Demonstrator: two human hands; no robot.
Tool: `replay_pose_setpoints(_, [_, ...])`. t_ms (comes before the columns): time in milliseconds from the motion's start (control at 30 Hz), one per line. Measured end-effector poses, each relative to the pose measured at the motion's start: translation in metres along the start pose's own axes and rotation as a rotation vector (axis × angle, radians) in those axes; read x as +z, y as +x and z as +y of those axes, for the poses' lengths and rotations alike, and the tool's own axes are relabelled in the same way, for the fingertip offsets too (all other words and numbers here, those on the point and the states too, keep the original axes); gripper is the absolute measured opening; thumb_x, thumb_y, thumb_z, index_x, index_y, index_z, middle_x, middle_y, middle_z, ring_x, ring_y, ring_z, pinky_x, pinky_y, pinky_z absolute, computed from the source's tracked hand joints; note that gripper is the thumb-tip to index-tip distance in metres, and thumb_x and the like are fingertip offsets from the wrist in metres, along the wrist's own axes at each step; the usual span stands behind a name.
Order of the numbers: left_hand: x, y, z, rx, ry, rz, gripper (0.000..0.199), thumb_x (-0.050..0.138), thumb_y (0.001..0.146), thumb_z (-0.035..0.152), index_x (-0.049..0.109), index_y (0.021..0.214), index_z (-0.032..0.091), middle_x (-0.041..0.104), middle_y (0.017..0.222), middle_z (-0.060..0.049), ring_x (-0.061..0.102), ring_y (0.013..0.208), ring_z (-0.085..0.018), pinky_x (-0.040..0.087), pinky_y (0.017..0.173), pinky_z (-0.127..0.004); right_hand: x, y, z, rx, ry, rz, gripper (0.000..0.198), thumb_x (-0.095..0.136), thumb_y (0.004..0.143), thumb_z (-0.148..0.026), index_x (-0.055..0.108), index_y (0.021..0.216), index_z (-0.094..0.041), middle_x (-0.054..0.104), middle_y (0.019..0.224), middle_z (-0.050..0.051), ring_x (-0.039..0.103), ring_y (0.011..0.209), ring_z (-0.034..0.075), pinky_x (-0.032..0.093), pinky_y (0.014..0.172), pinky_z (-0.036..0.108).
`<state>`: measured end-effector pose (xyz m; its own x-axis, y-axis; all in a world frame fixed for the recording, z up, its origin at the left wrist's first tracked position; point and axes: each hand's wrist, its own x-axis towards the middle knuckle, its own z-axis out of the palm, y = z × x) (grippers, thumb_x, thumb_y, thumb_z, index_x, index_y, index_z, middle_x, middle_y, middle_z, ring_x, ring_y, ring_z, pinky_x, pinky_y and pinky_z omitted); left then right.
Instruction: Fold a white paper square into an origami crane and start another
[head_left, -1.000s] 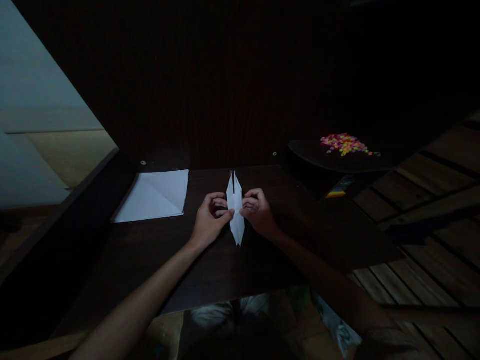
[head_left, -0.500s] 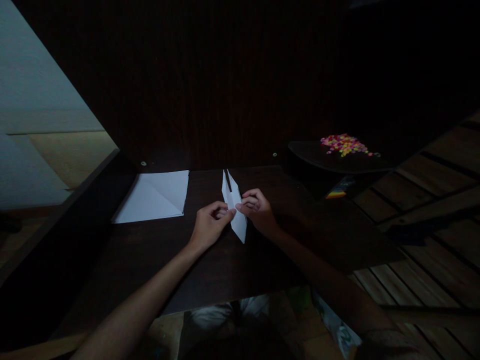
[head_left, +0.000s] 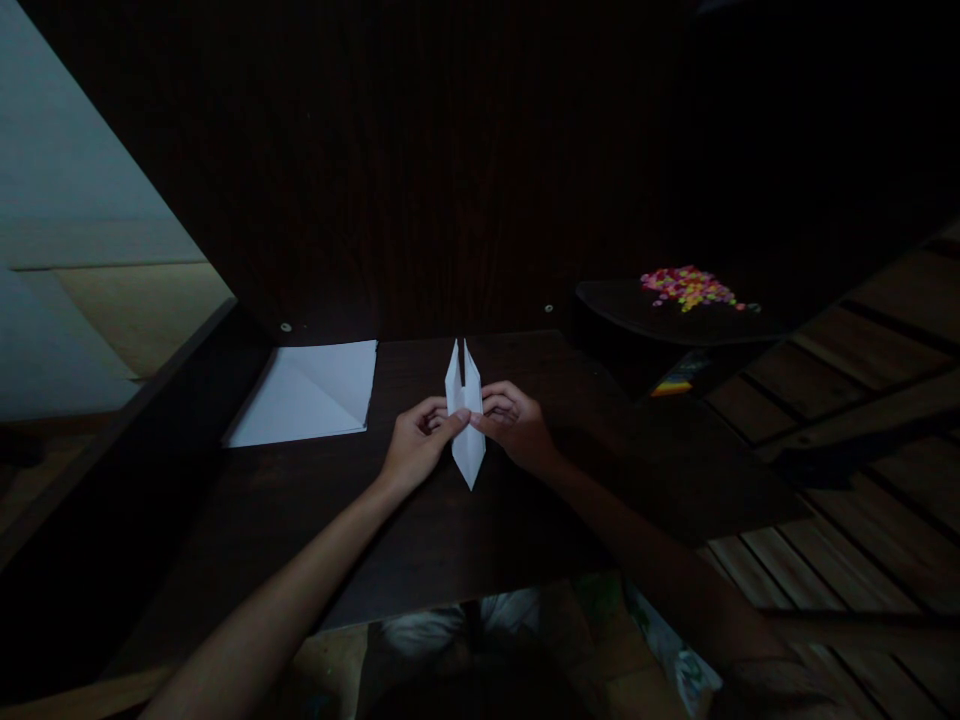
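Observation:
Between my two hands is a folded white paper [head_left: 469,455], long and narrow, with two thin points at the far end and one point toward me. My left hand [head_left: 421,437] pinches its left edge, thumb lying on top near the middle. From the other side my right hand [head_left: 519,425] grips the right edge, its thumb tip close to the left thumb. The fingers curled at the paper's sides are partly hidden.
A stack of white paper sheets [head_left: 307,395] with a diagonal crease lies left on the dark table [head_left: 420,560]. Small colourful pieces [head_left: 690,288] are heaped on a raised curved shelf [head_left: 619,305] at right. A dark panel [head_left: 420,180] stands behind; a low side wall [head_left: 142,420] borders the left.
The folded paper has turned slightly, so its near point has swung left and it now lies nearly straight away from me. Both hands still hold it, with only small shifts of the fingers.

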<state>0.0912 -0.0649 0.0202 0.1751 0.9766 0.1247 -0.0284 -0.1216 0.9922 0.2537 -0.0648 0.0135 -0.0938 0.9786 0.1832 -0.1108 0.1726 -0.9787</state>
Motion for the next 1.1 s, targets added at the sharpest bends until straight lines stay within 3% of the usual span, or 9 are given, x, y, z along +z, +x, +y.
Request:
replay_pose_setpoints(200, [-0.003, -0.001, 0.003, 0.052, 0.080, 0.006, 0.032, 0.072, 0.075, 0.047, 0.068, 0.071, 0.015, 0.061, 0.064, 0.001, 0.051, 0.059, -0.011, 0.040, 0.056, -0.022, 0.001, 0.003, 0.002, 0.043, -0.006, 0.003, 0.034, 0.081, 0.059, -0.040, 0.062, 0.080, -0.021, 0.066, 0.075, -0.001, 0.063, 0.069, 0.014, 0.051, 0.066, 0.027])
replay_pose_setpoints(433, [-0.002, -0.003, 0.010, 0.055, 0.044, -0.068, 0.032, 0.074, 0.072, 0.048, 0.068, 0.070, 0.017, 0.060, 0.061, 0.002, 0.050, 0.056, -0.011, 0.040, 0.053, -0.022, 0.001, 0.001, -0.005, -0.001, -0.070, 0.009, 0.035, 0.077, 0.064, -0.050, 0.058, 0.063, -0.021, 0.056, 0.058, -0.004, 0.052, 0.055, 0.012, 0.042, 0.052, 0.024])
replay_pose_setpoints(900, [-0.003, -0.007, 0.012, 0.030, 0.094, -0.176, 0.033, 0.074, 0.073, 0.046, 0.065, 0.070, 0.014, 0.051, 0.058, 0.002, 0.044, 0.053, -0.009, 0.034, 0.050, -0.021, 0.000, -0.004, -0.007, -0.030, -0.139, 0.012, 0.039, 0.075, 0.068, -0.051, 0.051, 0.058, -0.021, 0.051, 0.050, -0.005, 0.046, 0.045, 0.010, 0.036, 0.042, 0.023])
replay_pose_setpoints(1100, [-0.001, -0.007, 0.014, 0.030, 0.086, -0.109, 0.032, 0.070, 0.076, 0.047, 0.066, 0.069, 0.016, 0.054, 0.059, 0.002, 0.048, 0.056, -0.011, 0.037, 0.053, -0.021, 0.000, -0.003, -0.008, -0.026, -0.105, -0.029, 0.035, 0.074, 0.069, -0.050, 0.056, 0.061, -0.021, 0.054, 0.052, -0.004, 0.047, 0.043, 0.011, 0.037, 0.041, 0.024])
